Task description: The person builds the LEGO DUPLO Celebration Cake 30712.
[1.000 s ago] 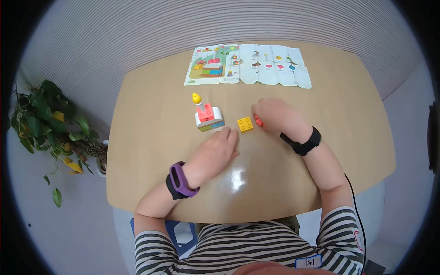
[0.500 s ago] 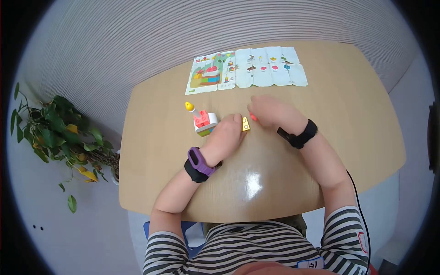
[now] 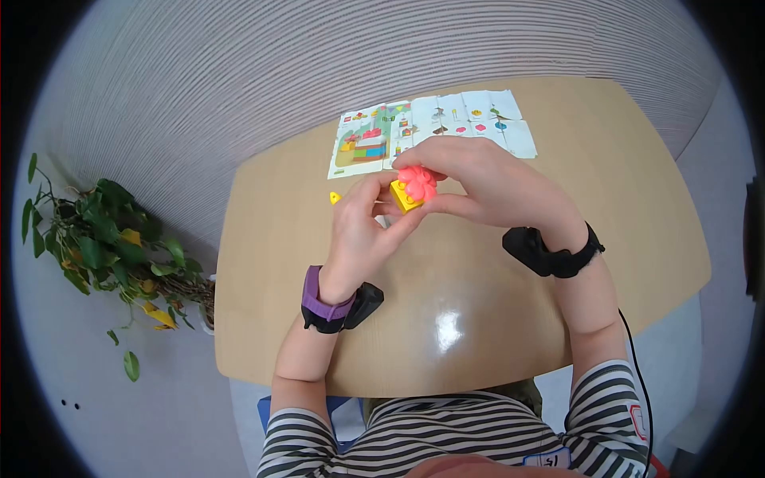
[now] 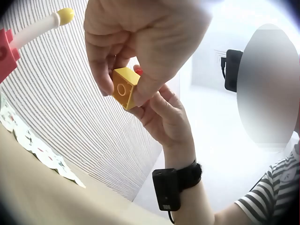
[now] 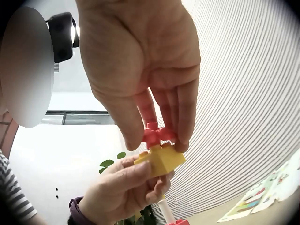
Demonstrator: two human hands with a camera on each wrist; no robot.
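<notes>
Above the table, my left hand (image 3: 358, 231) pinches a yellow toy building brick (image 3: 404, 197) between thumb and fingers. My right hand (image 3: 490, 183) grips a coral-pink flower-shaped piece (image 3: 418, 183), right at the brick's studs and overlapping part of its top. In the right wrist view, the flower piece (image 5: 157, 136) is over the yellow brick (image 5: 164, 160), some studs showing beside it. The left wrist view shows the brick's hollow underside (image 4: 123, 93). A toy candle's yellow tip (image 3: 335, 197) peeks out beside my left hand, which hides most of the built stack.
An unfolded instruction sheet (image 3: 358, 147) lies at the back of the table (image 3: 629, 199), partly behind my right hand. In the left wrist view, the white candle (image 4: 37, 30) stands on a pink brick (image 4: 7, 56). A leafy plant (image 3: 111, 239) is left of the table.
My left hand has picked up the yellow brick from the table. My right hand has lifted the flower piece, and both pieces have come together above the table.
</notes>
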